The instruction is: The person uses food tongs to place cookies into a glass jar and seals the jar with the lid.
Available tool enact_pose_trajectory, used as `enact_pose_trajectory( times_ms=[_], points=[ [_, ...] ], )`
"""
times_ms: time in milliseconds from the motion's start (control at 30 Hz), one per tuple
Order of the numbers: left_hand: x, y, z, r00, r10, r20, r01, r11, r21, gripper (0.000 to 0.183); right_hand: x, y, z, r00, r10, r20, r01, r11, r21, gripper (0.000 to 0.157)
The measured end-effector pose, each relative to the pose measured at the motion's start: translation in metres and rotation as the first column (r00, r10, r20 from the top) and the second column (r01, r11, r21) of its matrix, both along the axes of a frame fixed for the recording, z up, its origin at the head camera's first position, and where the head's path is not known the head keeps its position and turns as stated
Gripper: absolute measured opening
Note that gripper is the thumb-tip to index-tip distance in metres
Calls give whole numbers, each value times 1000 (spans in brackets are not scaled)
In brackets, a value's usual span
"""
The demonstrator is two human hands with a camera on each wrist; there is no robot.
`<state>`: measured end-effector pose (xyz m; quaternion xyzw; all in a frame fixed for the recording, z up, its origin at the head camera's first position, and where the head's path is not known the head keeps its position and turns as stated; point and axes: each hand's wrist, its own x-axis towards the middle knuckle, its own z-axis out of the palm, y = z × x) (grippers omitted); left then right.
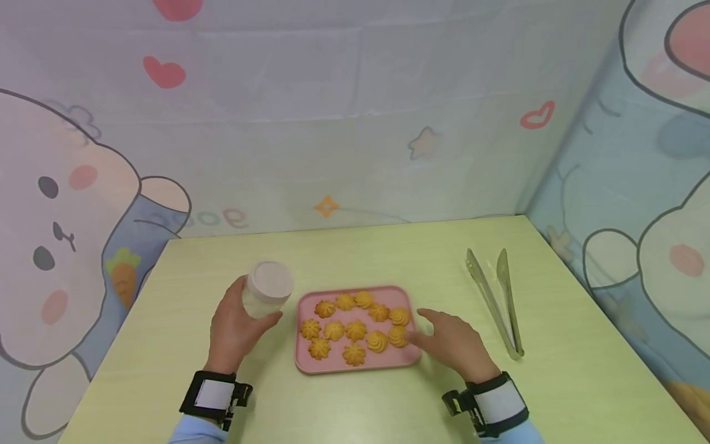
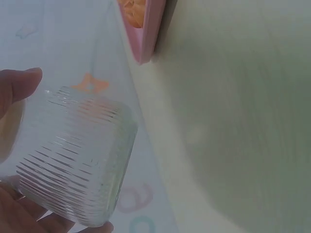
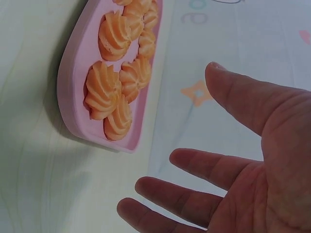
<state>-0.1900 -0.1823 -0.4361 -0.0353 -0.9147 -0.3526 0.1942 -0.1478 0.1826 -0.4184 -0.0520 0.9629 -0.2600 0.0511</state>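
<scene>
My left hand [image 1: 230, 330] grips a clear jar with a whitish lid [image 1: 270, 280], thumb on one side and fingers round the other. In the left wrist view the jar's ribbed wall [image 2: 73, 155] is see-through, with no contents showing, and its base is raised off the table. A pink rectangular tray [image 1: 383, 363] lies to the right of the jar, holding several golden swirled cookies [image 1: 355, 330]. Over the tray's right end is my right hand [image 1: 457, 345], its fingers spread and nothing in them. In the head view its thumb overlaps a cookie at that end.
Metal tongs [image 1: 490, 300] lie on the table to the right of the tray, their arms spread and pointing away from me. The pale yellow table [image 1: 360, 407] ends at a cloth backdrop [image 1: 310, 154] printed with cartoon animals and hearts, which also rises along the sides.
</scene>
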Motion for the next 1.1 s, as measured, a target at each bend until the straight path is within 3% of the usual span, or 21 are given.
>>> enact_pose_trajectory(
  times_ms=[333, 533, 867, 1100],
  points=[
    [1, 28, 3, 998, -49, -34, 45, 993, -106, 88, -3, -7, 4, 1000, -7, -17, 7, 1000, -31, 68],
    [2, 45, 3, 995, -73, -62, 58, 975, -213, 87, -6, -13, 9, 999, -6, -35, 4, 997, -72, 68],
    [4, 69, 1, 991, -106, -87, 77, 954, -289, 87, -15, -29, 14, 999, 2, -32, -5, 995, -101, 73],
    [7, 84, 0, 982, -166, -93, 122, 924, -363, 89, -17, -46, 24, 998, 17, -63, -27, 989, -147, 59]
  ],
)
